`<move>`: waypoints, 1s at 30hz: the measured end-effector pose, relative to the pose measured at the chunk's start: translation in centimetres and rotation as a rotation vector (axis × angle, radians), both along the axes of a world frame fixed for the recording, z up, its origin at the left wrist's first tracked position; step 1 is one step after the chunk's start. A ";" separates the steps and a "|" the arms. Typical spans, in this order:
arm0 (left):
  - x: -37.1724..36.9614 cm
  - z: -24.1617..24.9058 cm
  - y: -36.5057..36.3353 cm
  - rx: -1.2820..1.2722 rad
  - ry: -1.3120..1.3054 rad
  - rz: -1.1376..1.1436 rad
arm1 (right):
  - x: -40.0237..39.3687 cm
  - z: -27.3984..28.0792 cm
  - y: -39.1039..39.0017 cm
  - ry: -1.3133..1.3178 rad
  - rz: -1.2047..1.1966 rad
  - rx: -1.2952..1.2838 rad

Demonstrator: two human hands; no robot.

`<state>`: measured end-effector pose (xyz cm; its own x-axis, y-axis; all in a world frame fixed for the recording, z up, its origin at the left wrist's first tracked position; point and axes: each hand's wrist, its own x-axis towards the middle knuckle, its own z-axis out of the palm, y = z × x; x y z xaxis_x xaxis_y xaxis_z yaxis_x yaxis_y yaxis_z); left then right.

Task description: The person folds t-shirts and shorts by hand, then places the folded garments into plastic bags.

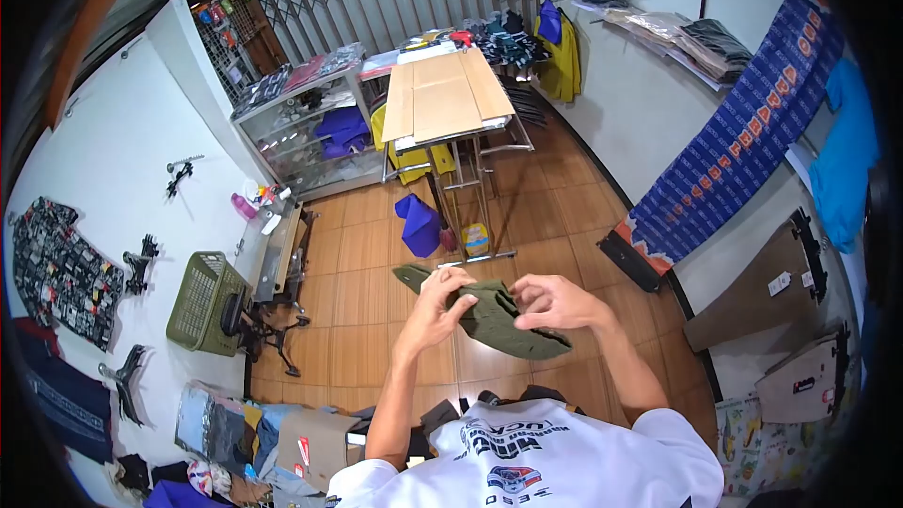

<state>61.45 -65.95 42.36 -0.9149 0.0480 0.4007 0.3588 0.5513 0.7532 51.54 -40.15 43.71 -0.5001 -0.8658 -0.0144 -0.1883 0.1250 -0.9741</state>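
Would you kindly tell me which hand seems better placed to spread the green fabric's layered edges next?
Probably the right hand: it is right at the layered edges of the green fabric, while the left hand grips the opposite side and could steady it.

Clothing shop: glass display case point(287, 146), pkgd. garments point(715, 45), hung clothes point(743, 306) w/ tags point(779, 283).

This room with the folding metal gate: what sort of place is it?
Probably a clothing shop: plastic-wrapped clothes lie stacked at upper right, a brown garment with a white tag hangs below, and a glass cabinet holds purple cloth.
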 end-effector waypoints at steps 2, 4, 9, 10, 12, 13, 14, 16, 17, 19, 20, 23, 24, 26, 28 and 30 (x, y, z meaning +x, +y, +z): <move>-2.1 -0.4 -0.8 -0.095 0.016 0.033 | -0.8 0.5 -3.2 0.156 -0.095 0.059; -4.2 -1.7 -1.9 -0.130 0.016 0.058 | -1.9 0.4 -6.0 0.343 -0.248 0.084; -8.6 -5.1 -2.4 0.097 0.152 0.430 | -5.9 -3.0 -11.1 0.053 -0.385 0.037; -8.9 -5.6 -2.7 0.088 0.134 0.406 | -7.7 -5.3 -12.1 -0.152 -0.448 -0.005; -9.2 -7.3 -2.9 0.117 0.024 0.332 | -11.0 -8.0 -13.9 -0.477 -0.546 -0.196; -9.0 -7.6 -2.8 0.125 -0.043 0.303 | -12.6 -8.8 -14.4 -0.476 -0.534 -0.196; -9.0 -8.1 -2.5 0.101 -0.104 0.294 | -14.1 -9.3 -14.8 -0.543 -0.567 -0.197; -9.2 -8.2 -1.9 0.017 -0.261 0.279 | -16.8 -10.1 -16.1 -0.645 -0.618 -0.217; -9.9 -9.0 -1.7 -0.008 -0.286 0.315 | -18.0 -10.3 -16.8 -0.642 -0.605 -0.219; -11.5 -9.4 -1.9 0.036 -0.372 0.378 | -20.0 -10.6 -18.0 -0.718 -0.699 -0.286; -12.5 -9.9 -2.5 0.037 -0.371 0.383 | -20.9 -10.4 -18.5 -0.717 -0.686 -0.328; -16.5 -11.4 -5.1 -0.001 -0.353 0.508 | -23.6 -9.3 -19.8 -0.733 -0.696 -0.384; -17.7 -11.1 -6.3 -0.012 -0.351 0.546 | -24.5 -8.9 -20.2 -0.714 -0.688 -0.386; -19.8 -11.6 -8.6 -0.104 -0.304 0.622 | -26.2 -8.2 -20.9 -0.716 -0.683 -0.402; -21.9 -10.8 -10.5 -0.174 -0.302 0.629 | -28.2 -7.3 -21.3 -0.704 -0.694 -0.404; -23.6 -9.8 -12.3 -0.269 -0.235 0.645 | -29.9 -6.7 -21.9 -0.715 -0.711 -0.415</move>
<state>37.85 -78.29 32.58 -0.8548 -0.4595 0.2411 -0.2532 0.7749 0.5791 21.62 -62.01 37.01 -0.8804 -0.3868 -0.2743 0.4238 -0.3822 -0.8212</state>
